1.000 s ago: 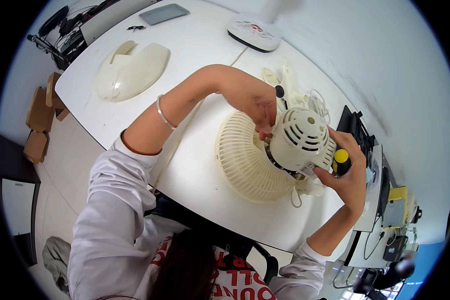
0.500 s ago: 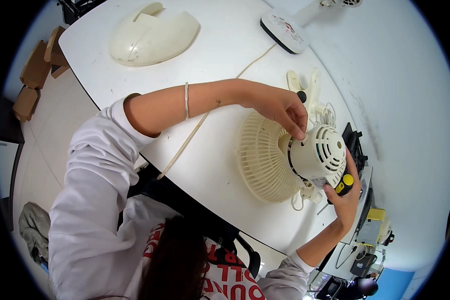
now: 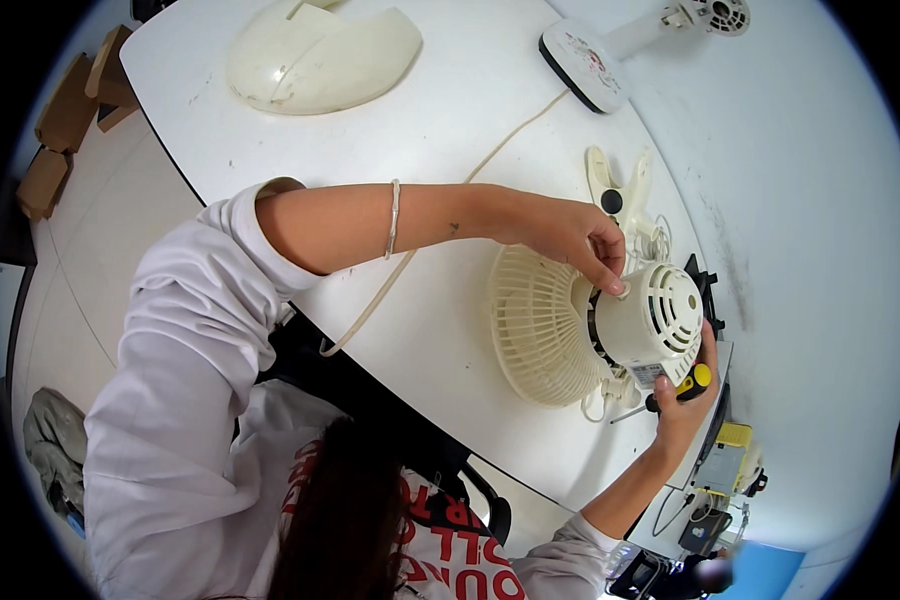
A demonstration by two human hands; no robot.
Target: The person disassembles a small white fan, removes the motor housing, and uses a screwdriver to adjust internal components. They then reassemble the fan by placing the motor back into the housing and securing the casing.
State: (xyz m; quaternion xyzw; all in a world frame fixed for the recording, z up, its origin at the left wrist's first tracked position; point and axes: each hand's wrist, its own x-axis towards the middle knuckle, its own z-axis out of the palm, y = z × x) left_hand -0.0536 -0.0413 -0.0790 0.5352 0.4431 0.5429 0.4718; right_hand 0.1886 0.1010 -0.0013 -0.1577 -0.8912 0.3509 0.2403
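Observation:
My left hand pinches a small cream knob on the side of the fan motor housing. My right hand grips the housing's other side, thumb below the vents, fingers behind it. A yellow-and-black screwdriver is beside the right hand, its shaft pointing down-left; whether my fingers also hold it I cannot tell. Beneath and left of the motor is a cream slatted grille. A cream forked plastic part with coiled cable lies beyond it on the white table.
A cream shell cover sits at the back left, a white base with black rim at the back right. A pale cord crosses the table. Cardboard boxes are on the floor to the left; equipment crowds the right.
The motor and both hands sit slightly right of and lower than before in the view, which has shifted. My left forearm now lies flatter, its fingers on the knob.

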